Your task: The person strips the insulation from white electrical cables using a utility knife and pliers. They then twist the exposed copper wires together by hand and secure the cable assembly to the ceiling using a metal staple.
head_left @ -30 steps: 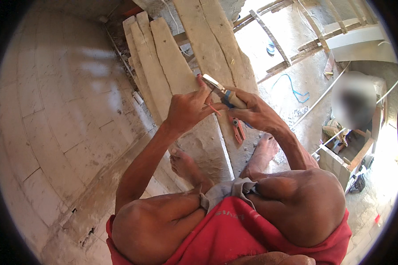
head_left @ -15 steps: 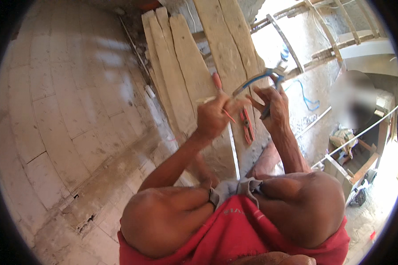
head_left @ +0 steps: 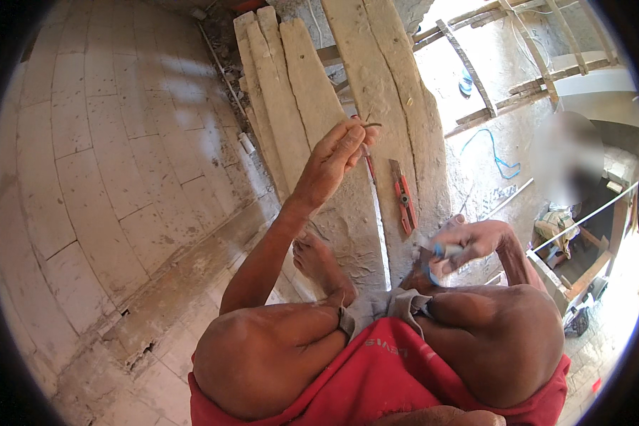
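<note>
My left hand [head_left: 330, 162] is above the wooden planks, its thumb and fingers pinched round a short, thin, dark wire-like piece [head_left: 372, 126]. A slim red tool [head_left: 370, 167] shows partly under that hand; whether the hand also grips it is hidden. Low over my right foot, my right hand [head_left: 479, 245] is closed round blue-handled pliers [head_left: 444, 250], which are blurred by motion. Between the two hands a red utility knife [head_left: 405, 200] lies on the plank, its blade end pointing away from me.
Rough planks [head_left: 376, 64] run away from me, with a narrow gap between them. A tiled floor [head_left: 85, 184] lies to the left. At right are a blue cord [head_left: 495, 156], a ladder-like wooden frame [head_left: 468, 67] and a wooden box [head_left: 589, 263]. A blurred round patch covers something beside the box.
My right hand has drawn the pliers away from my left hand, down and towards me, near my right knee. My left hand has risen slightly and turned, with the thin piece now showing at its fingertips.
</note>
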`<state>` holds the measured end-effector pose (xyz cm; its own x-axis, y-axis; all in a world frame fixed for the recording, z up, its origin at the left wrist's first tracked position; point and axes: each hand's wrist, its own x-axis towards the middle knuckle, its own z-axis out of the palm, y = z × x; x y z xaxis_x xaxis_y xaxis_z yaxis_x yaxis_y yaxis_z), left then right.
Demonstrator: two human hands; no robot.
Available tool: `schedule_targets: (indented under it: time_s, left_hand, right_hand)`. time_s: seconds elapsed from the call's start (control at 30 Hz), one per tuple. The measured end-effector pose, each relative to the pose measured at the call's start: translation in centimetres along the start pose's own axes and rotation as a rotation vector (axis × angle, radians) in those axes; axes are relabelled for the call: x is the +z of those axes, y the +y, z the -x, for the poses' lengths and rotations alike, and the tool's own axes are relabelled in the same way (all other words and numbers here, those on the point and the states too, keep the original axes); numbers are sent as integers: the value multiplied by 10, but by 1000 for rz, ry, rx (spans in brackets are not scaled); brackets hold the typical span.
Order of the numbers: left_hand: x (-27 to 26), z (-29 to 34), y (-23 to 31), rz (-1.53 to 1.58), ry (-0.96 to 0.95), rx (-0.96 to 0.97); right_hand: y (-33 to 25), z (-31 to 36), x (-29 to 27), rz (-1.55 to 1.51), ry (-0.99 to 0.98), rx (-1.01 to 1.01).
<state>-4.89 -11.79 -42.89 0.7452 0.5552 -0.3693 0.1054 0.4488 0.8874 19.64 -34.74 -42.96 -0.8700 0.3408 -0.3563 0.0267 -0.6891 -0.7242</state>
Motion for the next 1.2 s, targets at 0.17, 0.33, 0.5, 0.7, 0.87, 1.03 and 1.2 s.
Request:
schedule_targets:
  time_s: [0.17,0.33,0.5,0.7,0.87,1.03,1.2]
  left_hand:
    - [1,0,5,-73,83,-59]
    - [9,-4,9,-107,183,-53]
    - [14,-7,0,-156,203,-40]
    - [26,-10,-4,-214,139,-39]
    - [28,-9,-8,-215,117,-26]
    - [30,-9,-8,-308,112,1]
    - [33,-9,-9,-351,127,7]
  right_hand:
    - [-26,-55,18,-81,-124,168]
    - [-14,-66,33,-382,447,188]
    - [-23,-69,-4,-271,1067,-65]
    - [-60,-71,-11,-177,1176,-177]
    - [-73,-69,-14,44,1192,-81]
    - [-66,-73,-20,213,1253,-70]
    - [-71,-74,-18,249,1279,-41]
